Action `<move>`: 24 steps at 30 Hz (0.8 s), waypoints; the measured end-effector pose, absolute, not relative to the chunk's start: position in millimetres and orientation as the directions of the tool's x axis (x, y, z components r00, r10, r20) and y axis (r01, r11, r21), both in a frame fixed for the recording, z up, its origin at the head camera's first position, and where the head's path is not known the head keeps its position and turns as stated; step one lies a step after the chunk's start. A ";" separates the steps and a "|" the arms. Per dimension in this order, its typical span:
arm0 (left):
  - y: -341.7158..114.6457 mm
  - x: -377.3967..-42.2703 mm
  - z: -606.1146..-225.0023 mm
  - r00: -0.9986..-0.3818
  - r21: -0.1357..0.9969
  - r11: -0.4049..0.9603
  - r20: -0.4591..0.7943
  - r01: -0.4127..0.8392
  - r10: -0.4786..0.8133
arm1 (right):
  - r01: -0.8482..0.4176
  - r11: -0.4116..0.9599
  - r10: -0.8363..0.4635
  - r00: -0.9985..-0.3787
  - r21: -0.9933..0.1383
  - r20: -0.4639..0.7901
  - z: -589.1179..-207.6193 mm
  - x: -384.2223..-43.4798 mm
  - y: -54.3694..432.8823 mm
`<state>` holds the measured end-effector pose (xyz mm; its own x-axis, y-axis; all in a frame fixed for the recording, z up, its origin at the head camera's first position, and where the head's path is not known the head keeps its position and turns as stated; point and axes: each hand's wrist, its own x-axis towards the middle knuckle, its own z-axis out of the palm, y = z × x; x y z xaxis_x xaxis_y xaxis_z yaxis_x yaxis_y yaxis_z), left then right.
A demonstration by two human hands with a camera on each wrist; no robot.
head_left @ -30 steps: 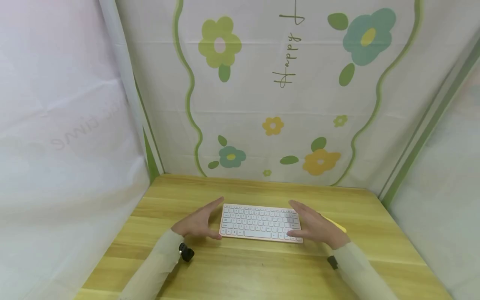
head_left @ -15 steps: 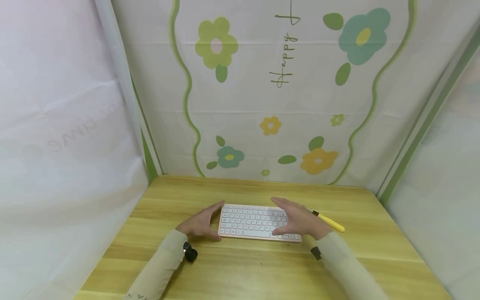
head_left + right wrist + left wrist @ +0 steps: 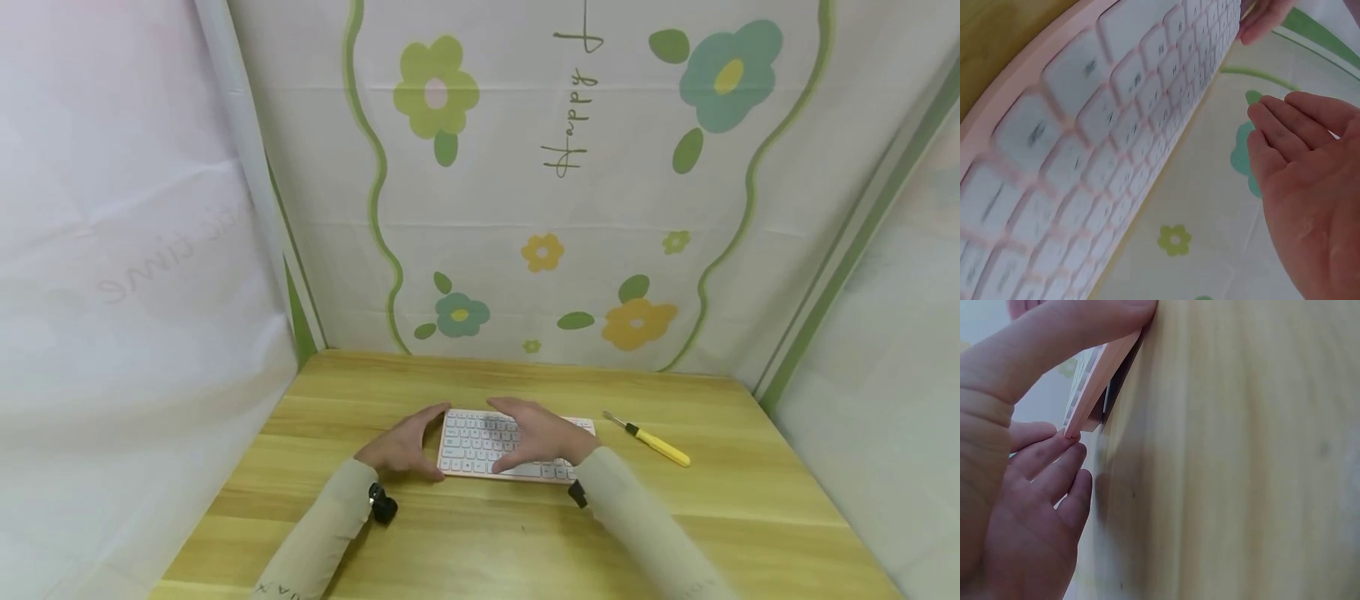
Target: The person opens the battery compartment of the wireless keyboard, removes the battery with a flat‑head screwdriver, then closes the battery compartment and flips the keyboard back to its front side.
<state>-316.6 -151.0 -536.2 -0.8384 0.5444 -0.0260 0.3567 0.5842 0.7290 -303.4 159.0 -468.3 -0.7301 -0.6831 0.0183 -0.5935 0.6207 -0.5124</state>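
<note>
Left hand [image 3: 402, 446]: grasped the left end of the keyboard [image 3: 480, 437], thumb at near corner, fingers at far corner. Left wrist view showed a fingertip touching. Place barely changed over the last second; read as the steadying hand.
Right hand [image 3: 543, 435]: released, holding nothing, fingers straight, thumb apart, over the middle of the keys. Main change: travelled left from the keyboard's right end. Read as a leftward sweep, roughly midway along. Key contact: couldn't tell; none showed in the right wrist view, thumb out of that frame.
Keyboard: white keys, pink edge, on the wooden table [image 3: 525, 542]. Hadn't shifted noticeably, so the change was all in the right hand. Far right corner had come uncovered; right wrist hid part of the near right.
Yellow-handled tool [image 3: 660, 447]: lay right of the keyboard, well apart, untouched. Mostly hidden behind the right hand a second earlier, now fully in sight.
Floral cloth [image 3: 495, 200]: hung beyond the table's far edge, no change that mattered.
</note>
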 end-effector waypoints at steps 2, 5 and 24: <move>-150.5 -317.2 -537.1 -0.838 0.723 0.587 -0.021 0.364 0.545 | -0.605 0.615 -0.693 -0.721 -0.506 0.018 -471.4 -307.4 149.6; -150.1 -317.5 -538.0 -0.835 0.722 0.582 -0.009 0.376 0.550 | -0.601 0.622 -0.692 -0.722 -0.502 0.008 -474.6 -311.9 137.9; -152.1 -314.4 -517.2 -0.773 0.780 0.417 0.132 0.467 0.620 | -0.652 0.585 -0.722 -0.689 -0.483 0.056 -468.1 -320.1 92.8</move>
